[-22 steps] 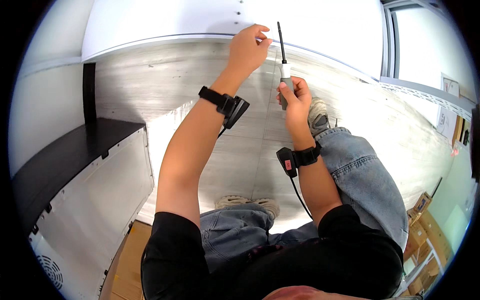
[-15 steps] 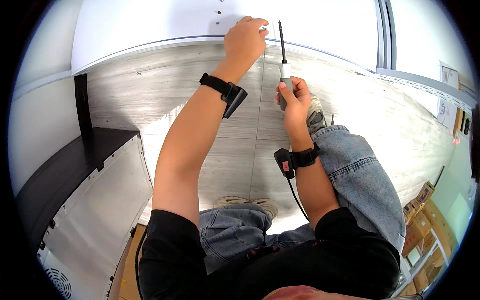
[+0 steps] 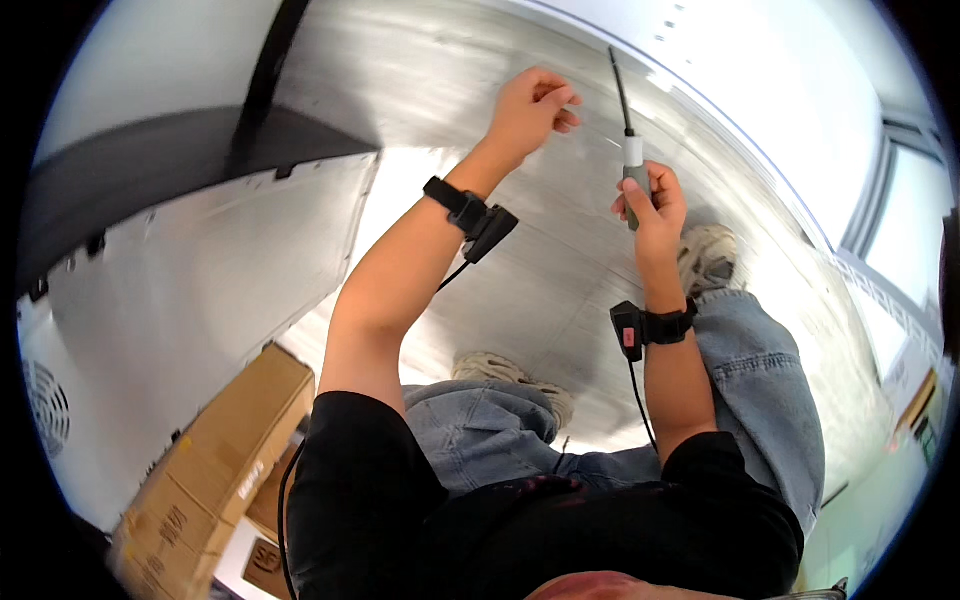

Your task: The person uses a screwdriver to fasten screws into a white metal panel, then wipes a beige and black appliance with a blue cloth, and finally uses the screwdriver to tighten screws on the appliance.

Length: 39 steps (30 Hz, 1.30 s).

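Observation:
My right hand (image 3: 655,205) is wrapped round the grey grip of a screwdriver (image 3: 632,150), thumb along the handle. Its long dark shaft points away from me, the tip close to the near edge of a white panel (image 3: 770,120). To the left of the shaft, my left hand (image 3: 535,112) hovers over the floor with its fingers curled in and the thumb near the index finger. Whatever those fingers may hold is too small or hidden to name. A few small dark fittings or holes (image 3: 670,24) show on the panel beyond the screwdriver's tip.
A metal cabinet (image 3: 210,270) with a black top edge stands on my left, a cardboard box (image 3: 215,450) beside it. Wood-patterned floor (image 3: 540,260) lies beneath my hands. My right shoe (image 3: 708,255) is close to my right forearm. Cables hang from both wrist devices.
The view has swung left, bringing more of the cabinet and box into sight. My left hand has come back from the panel to above the floor. The screwdriver stays in my right hand.

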Tool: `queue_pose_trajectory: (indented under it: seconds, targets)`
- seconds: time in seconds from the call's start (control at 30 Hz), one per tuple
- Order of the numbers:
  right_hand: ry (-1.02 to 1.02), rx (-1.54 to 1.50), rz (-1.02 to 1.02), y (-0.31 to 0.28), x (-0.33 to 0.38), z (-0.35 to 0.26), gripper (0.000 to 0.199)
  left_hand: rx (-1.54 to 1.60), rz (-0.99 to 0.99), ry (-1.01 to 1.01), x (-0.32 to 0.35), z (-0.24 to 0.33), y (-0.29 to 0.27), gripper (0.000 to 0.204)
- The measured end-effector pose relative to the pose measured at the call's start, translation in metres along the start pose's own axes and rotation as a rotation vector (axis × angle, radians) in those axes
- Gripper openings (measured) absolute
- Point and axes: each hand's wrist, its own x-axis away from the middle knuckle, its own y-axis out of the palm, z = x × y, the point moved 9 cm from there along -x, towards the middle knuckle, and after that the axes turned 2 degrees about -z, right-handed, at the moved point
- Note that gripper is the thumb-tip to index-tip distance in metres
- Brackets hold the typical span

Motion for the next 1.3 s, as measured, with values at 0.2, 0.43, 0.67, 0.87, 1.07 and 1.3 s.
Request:
queue_pose_trajectory:
  seconds: [0.2,0.43,0.67,0.87,1.07,1.3]
  targets:
    - [0.129,0.179,-0.351,0.084,0.047,0.042,0.029,0.397,0.280,-0.153,0.087,-0.064,-0.125,0.025]
    - [0.161,0.302,-0.529,0.131,0.069,0.074,0.032,0.718,0.331,-0.058,0.135,-0.104,-0.174,0.021]
    - [0.167,0.358,-0.575,0.164,0.072,0.088,0.031,0.692,0.361,-0.014,0.158,-0.112,-0.209,0.019]
    - [0.150,0.394,-0.610,0.158,0.072,0.079,0.029,0.562,0.422,-0.036,0.170,-0.104,-0.205,0.018]
    - [0.184,0.393,-0.619,0.154,0.074,0.080,0.028,0.496,0.394,-0.049,0.169,-0.108,-0.205,0.018]
    - [0.217,0.410,-0.611,0.151,0.074,0.095,0.028,0.442,0.395,-0.091,0.170,-0.118,-0.205,0.016]
